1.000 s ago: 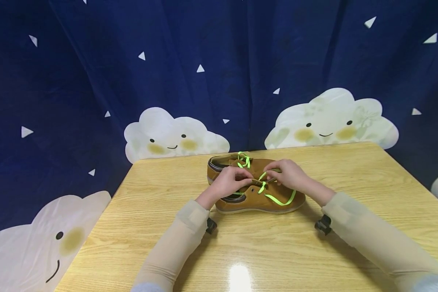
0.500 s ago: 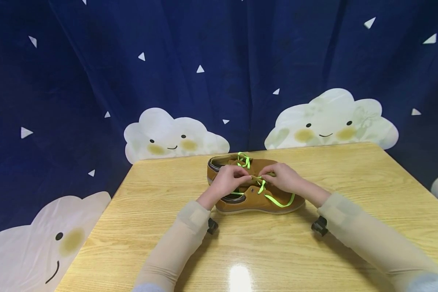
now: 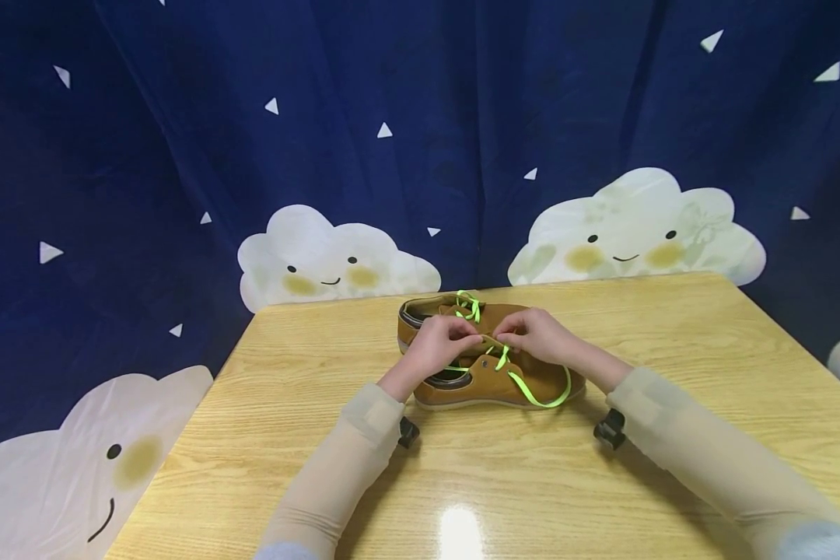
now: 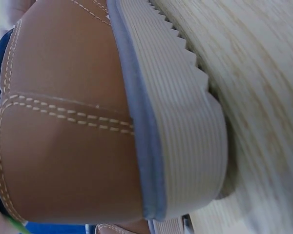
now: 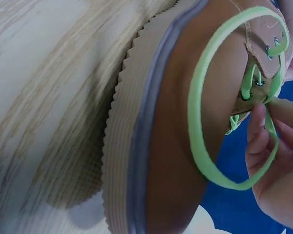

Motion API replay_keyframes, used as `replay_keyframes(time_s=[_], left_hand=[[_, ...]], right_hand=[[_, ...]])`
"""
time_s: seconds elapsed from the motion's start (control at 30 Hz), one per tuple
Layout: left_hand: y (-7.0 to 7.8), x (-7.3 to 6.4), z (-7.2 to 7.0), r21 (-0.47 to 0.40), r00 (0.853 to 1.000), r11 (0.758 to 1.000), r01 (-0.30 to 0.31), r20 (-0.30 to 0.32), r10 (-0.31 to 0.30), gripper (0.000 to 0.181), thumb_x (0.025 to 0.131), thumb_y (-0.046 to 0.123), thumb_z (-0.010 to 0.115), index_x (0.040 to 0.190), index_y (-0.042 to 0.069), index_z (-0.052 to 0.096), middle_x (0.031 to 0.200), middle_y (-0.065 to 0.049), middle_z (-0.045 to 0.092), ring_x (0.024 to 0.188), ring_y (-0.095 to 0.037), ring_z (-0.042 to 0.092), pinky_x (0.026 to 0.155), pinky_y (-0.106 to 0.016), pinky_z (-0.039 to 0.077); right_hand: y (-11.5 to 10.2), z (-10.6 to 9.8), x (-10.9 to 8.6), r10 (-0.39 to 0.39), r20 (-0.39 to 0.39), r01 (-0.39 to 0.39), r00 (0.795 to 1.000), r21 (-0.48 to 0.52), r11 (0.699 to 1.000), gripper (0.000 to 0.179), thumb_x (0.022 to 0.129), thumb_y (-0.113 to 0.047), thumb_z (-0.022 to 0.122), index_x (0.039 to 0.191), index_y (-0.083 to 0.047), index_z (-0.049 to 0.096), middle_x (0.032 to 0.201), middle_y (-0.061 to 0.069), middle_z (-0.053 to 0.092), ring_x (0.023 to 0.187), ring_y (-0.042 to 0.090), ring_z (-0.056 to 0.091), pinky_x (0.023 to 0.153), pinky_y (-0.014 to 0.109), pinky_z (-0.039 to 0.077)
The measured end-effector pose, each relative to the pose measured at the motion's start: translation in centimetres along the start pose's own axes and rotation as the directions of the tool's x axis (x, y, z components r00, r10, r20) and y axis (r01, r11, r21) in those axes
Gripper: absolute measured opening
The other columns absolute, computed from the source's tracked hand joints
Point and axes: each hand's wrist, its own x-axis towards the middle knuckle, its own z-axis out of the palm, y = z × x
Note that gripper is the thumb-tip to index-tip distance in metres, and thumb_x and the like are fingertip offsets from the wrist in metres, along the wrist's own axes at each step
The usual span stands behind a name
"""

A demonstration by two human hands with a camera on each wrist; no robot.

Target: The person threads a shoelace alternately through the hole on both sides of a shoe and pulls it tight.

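Note:
A brown leather shoe [image 3: 455, 398] lies sole-down on the table, toe to the right, with a neon green lace [image 5: 195, 122] partly threaded through its eyelets. My left hand [image 3: 435, 348] pinches the raised far eyelet flap [image 3: 490, 342] between thumb and fingers. Close beside it, my right hand [image 3: 540, 337] pinches the lace at that flap, thumb against finger. From there the lace curves in a wide loop over the near side of the toe. The left wrist view is filled mostly by the shoe's heel and pale ribbed sole [image 4: 185, 126]; the pinching fingertips are hidden there.
Right behind stands a matching brown shoe [image 3: 500, 313] with its green lace tied in a bow [image 3: 473, 309]. Both are on a light wooden table [image 3: 294, 365]. A dark blue curtain [image 3: 420, 179] with cloud prints hangs behind the table.
My right hand has moved left, closer to my left hand, and now pinches the lace at the flap. The loose lace loop has shifted outward over the shoe's side. My left hand stays nearly still.

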Motion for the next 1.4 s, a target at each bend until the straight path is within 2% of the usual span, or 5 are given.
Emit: replay_keyframes(time_s=[0.47, 0.73, 0.87, 1.07, 1.4], left_hand=[[0.0, 0.2, 0.3, 0.076, 0.999, 0.997, 0.008, -0.040, -0.005, 0.012, 0.090, 0.022, 0.072, 0.088, 0.011, 0.075, 0.079, 0.005, 0.070, 0.069, -0.004, 0.060, 0.063, -0.020, 0.047], [0.0, -0.2, 0.5, 0.111, 0.986, 0.990, -0.091, -0.129, 0.105, 0.006, 0.087, 0.014, 0.075, 0.088, 0.011, 0.070, 0.083, 0.005, 0.062, 0.071, -0.006, 0.059, 0.066, -0.021, 0.048], [0.1, -0.3, 0.5, 0.168, 0.987, 0.978, -0.122, -0.084, 0.138, 0.008, 0.085, 0.018, 0.077, 0.083, 0.014, 0.071, 0.073, 0.008, 0.057, 0.063, -0.005, 0.052, 0.060, -0.021, 0.043], [0.3, -0.2, 0.6, 0.172, 0.995, 0.981, -0.093, -0.007, 0.095, 0.007, 0.084, 0.020, 0.079, 0.084, 0.015, 0.074, 0.071, 0.010, 0.059, 0.063, -0.004, 0.054, 0.061, -0.021, 0.044], [0.6, 0.0, 0.8, 0.304, 0.991, 0.944, -0.127, 0.008, 0.131, 0.007, 0.087, 0.023, 0.076, 0.085, 0.017, 0.077, 0.073, 0.010, 0.060, 0.064, -0.003, 0.053, 0.062, -0.020, 0.043]], right_hand=[[0.0, 0.7, 0.1, 0.027, -0.020, -0.026, 0.999, 0.053, 0.998, 0.012, 0.090, -0.014, 0.070, 0.089, -0.003, 0.076, 0.072, -0.001, 0.067, 0.063, 0.011, 0.055, 0.059, 0.027, 0.044], [0.0, 0.7, 0.6, 0.119, -0.030, -0.116, 0.992, 0.098, 0.988, 0.014, 0.091, -0.012, 0.068, 0.087, 0.000, 0.074, 0.063, 0.000, 0.062, 0.055, 0.012, 0.054, 0.049, 0.025, 0.039], [0.0, 0.7, 0.8, 0.170, -0.018, -0.166, 0.985, 0.122, 0.979, 0.016, 0.092, -0.013, 0.067, 0.088, 0.002, 0.074, 0.058, 0.001, 0.058, 0.052, 0.011, 0.051, 0.046, 0.024, 0.039], [0.1, 0.7, 0.9, 0.222, 0.012, -0.222, 0.975, 0.147, 0.964, 0.018, 0.092, -0.013, 0.066, 0.092, 0.003, 0.073, 0.056, -0.001, 0.055, 0.050, 0.010, 0.048, 0.045, 0.023, 0.038], [0.1, 0.7, 0.7, 0.236, 0.016, -0.235, 0.972, 0.171, 0.957, 0.018, 0.092, -0.013, 0.066, 0.093, 0.003, 0.073, 0.057, -0.002, 0.055, 0.051, 0.011, 0.049, 0.045, 0.024, 0.039]])
